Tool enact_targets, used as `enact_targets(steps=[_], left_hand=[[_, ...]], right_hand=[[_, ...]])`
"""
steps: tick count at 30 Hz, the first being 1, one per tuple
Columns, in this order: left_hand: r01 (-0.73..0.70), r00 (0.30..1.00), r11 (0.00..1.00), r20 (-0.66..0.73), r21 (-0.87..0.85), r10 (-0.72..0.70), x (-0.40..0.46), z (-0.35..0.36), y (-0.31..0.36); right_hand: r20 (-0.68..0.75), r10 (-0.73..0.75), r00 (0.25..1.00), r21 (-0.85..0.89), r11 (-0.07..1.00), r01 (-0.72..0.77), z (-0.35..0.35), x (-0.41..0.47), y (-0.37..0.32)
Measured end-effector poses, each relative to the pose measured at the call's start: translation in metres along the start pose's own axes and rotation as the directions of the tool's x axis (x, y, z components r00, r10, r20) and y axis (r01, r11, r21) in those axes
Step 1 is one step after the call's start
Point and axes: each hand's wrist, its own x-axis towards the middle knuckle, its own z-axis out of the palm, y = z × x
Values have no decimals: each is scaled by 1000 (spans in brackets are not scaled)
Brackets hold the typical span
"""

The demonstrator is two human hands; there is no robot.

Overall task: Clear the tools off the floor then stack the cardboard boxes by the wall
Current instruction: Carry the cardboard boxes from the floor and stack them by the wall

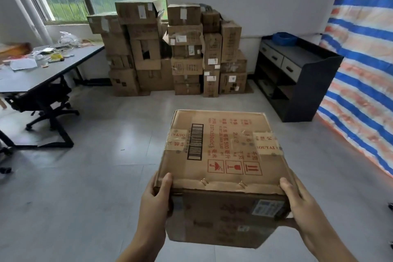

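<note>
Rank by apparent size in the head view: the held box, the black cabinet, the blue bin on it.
1. Held box, though nearness to the camera inflates it.
2. Black cabinet, likely larger in truth.
3. Blue bin, clearly smallest.

The fingers of the left hand [156, 202] and the right hand [297, 204] lie behind the sides of the carried cardboard box [223, 155]; only thumbs and backs show. Both forearms are cut off by the bottom edge. The box's underside is hidden. Labels on the stacked boxes [170, 53] are too small to read. The desk [42, 74] runs off the left edge, its clutter blurred.
</note>
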Motion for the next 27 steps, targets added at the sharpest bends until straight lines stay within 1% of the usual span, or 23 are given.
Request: enact_targets(steps=[8,11,16,21,27], left_hand=[[18,998,999,-58,-33,-20,218,80,20],[12,998,999,-68,-49,-15,295,121,49],[-45,997,996,-60,-80,40,407,177,93],[-90,995,992,-42,-84,87,538,223,123],[-80,997,995,-20,-53,79,721,269,153]], right_hand=[[60,-66,996,-77,995,71,66,220,-69],[40,-104,994,-119,987,108,84,307,-112],[103,-128,986,-80,987,136,120,426,-187],[95,-200,975,-44,978,205,166,545,-234],[36,-189,981,-43,981,191,239,701,-277]])
